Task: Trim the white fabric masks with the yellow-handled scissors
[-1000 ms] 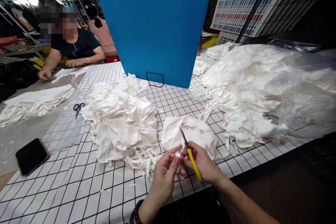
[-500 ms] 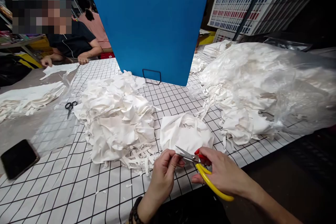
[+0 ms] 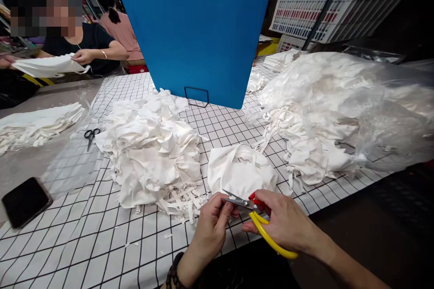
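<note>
My right hand (image 3: pixel 283 219) grips a pair of scissors (image 3: pixel 239 202) with one red and one yellow handle. Its blades point left, slightly parted, right at the fingertips of my left hand (image 3: pixel 215 221). Those fingers are pinched together at the blades; a small white bit shows there, but what they hold is mostly hidden. Just beyond both hands lies a white cloth piece (image 3: pixel 242 169) with straps. To its left is a heap of white cloth pieces (image 3: pixel 152 144), with loose strips at its near edge.
A clear plastic bag (image 3: pixel 349 86) of white cloth bulges at the right. A blue board (image 3: pixel 200 31) stands at the back. Black scissors (image 3: pixel 91 137), a phone (image 3: pixel 27 202) and stacked cloth (image 3: pixel 40 124) lie left. A co-worker (image 3: pixel 98 45) across the table holds white cloth.
My scissors have shifted slightly left and their blades look a little more parted; my left hand has hardly moved. The co-worker has lifted a white cloth off the table.
</note>
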Tool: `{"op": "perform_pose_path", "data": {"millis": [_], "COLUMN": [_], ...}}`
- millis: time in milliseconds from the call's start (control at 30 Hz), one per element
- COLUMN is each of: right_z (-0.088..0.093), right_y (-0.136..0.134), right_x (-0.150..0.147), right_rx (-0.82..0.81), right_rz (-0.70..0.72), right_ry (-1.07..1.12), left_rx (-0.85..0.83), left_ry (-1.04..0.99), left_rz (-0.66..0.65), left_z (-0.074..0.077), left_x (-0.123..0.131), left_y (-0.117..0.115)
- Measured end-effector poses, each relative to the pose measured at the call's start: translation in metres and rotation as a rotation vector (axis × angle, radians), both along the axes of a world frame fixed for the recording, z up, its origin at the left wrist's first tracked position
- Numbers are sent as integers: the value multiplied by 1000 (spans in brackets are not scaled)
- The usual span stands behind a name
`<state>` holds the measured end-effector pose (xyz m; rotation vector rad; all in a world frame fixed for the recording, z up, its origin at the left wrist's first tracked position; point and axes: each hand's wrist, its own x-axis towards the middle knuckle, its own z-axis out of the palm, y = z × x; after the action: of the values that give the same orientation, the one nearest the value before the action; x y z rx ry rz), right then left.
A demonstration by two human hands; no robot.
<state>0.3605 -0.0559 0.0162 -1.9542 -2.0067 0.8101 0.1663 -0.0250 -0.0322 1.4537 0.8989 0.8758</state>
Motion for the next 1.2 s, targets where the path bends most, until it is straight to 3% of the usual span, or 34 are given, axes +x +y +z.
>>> {"op": "perform_pose_path", "data": {"millis": [433, 733, 867, 1000, 1067, 1133, 1200], "right_z": [-10, -20, -25, -21, -21, -23, -27], "right_y": [0, -1, 4, 30, 49, 70, 87], "right_x": [7, 4, 36, 78, 82, 74, 60], "right_rx": [71, 71, 77, 165, 195, 191, 165], "right_rz": [44, 16, -159, -432, -369, -179, -8], "right_ry": [-78, 52, 297, 390, 421, 404, 330], "left_rx": [-51, -163, -168, -48, 35, 161, 310], "left_ry": [18, -93, -119, 44, 234, 429, 583], "left_rz": [-33, -42, 49, 174, 171, 197, 335], "left_z": [-2, -2, -1, 7, 10, 12, 14], "left_x": [-5, -2, -22, -61, -74, -78, -75], "left_y": [0, 2, 11, 26, 33, 36, 33]}}
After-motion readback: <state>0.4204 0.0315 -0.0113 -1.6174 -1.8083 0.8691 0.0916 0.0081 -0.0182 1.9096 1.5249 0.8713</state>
